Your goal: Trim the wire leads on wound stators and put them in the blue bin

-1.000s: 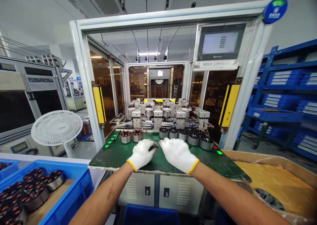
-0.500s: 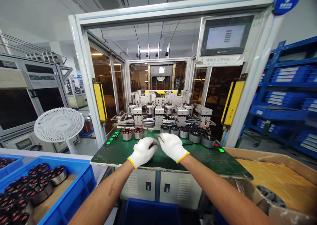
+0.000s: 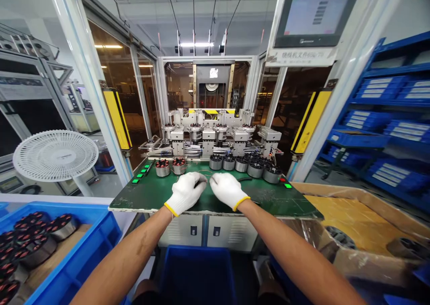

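My left hand (image 3: 187, 191), in a white glove with a yellow cuff, is over the front middle of the green worktop (image 3: 151, 197). Its fingers are curled together and look dark at the tips. My right hand (image 3: 228, 189), gloved the same way, faces it a short gap away, its fingers bent inward and pressed together. Whatever they pinch is too small to make out. Beyond them lie thin wire-like strands (image 3: 198, 171). Two stators with red copper windings (image 3: 162, 167) stand behind and left; several bare stators (image 3: 242, 164) form a row behind and right.
A winding machine (image 3: 208, 137) spans the back of the worktop, between yellow side guards (image 3: 117, 119). At left are a white fan (image 3: 55, 155) and a blue bin (image 3: 114, 233) of wound stators. A carton (image 3: 363, 206) holds bare stators at right.
The view has tipped downward and come nearer the worktop. My hands remain close together with fingers closed, turned slightly. The stators on the worktop have not moved.
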Available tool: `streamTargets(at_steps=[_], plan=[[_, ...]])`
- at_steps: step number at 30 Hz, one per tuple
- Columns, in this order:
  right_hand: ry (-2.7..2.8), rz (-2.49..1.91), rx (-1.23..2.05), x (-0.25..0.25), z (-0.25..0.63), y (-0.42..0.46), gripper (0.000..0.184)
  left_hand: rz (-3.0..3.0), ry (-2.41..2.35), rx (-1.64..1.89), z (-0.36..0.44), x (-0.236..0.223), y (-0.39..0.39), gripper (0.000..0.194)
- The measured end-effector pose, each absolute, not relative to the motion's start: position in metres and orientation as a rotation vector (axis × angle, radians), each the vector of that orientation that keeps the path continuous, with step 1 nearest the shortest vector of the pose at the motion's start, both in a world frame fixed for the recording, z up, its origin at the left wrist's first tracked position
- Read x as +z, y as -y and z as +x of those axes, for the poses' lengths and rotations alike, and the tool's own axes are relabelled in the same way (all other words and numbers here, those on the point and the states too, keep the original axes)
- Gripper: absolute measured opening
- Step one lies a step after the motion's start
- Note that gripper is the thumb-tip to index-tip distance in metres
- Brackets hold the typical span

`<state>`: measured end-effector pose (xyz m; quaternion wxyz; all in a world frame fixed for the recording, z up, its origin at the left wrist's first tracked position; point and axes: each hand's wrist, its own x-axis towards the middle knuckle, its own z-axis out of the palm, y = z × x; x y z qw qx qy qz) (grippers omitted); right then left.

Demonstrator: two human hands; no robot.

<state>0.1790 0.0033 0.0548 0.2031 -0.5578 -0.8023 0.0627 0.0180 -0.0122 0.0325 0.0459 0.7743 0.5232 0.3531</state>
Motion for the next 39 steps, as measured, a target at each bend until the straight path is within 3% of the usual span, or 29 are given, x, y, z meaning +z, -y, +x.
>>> streamTargets(at_steps=[4,8,11,16,18,22,26,31,34,36,39], plan=[[2.295,-1.389,0.606,0.037,0.185,0.012,0.029,2.377,-1.635,1.055,0.018,0.032,0.013,0.017],[1.457,-0.856,1.449,0.042,0.194,0.006,0.022,2.410,-1.625,1.117,0.022,0.025,0.011,0.018],[1.088,-0.640,1.675,0.043,0.195,-0.006,0.017,2.419,-1.652,1.117,0.025,0.024,0.013,0.018],[0.994,-0.691,1.678,0.042,0.196,-0.014,0.018,2.541,-1.614,1.074,0.002,0.043,0.024,0.031],[0.917,-0.663,1.683,0.041,0.198,-0.013,0.024,2.699,-1.558,0.886,-0.016,0.051,0.027,0.040],[0.876,-0.649,1.696,0.027,0.191,-0.003,0.042,2.905,-1.515,0.523,-0.036,0.048,0.022,0.038],[1.132,-0.899,1.536,0.005,0.174,0.004,0.044,2.887,-1.629,0.522,-0.021,0.039,0.022,0.032],[1.402,-1.053,1.258,0.008,0.160,-0.015,0.040,2.863,-1.870,0.599,-0.001,0.068,0.032,0.047],[1.429,-1.162,1.229,0.020,0.158,-0.025,0.034,2.944,-1.861,0.611,-0.003,0.096,0.023,0.034],[1.483,-1.193,1.246,0.024,0.159,-0.026,0.032,3.023,-1.724,0.374,-0.005,0.106,0.008,0.027],[1.626,-1.200,1.238,0.023,0.163,-0.020,0.031,2.948,-1.524,-0.016,-0.005,0.102,-0.017,0.037]])
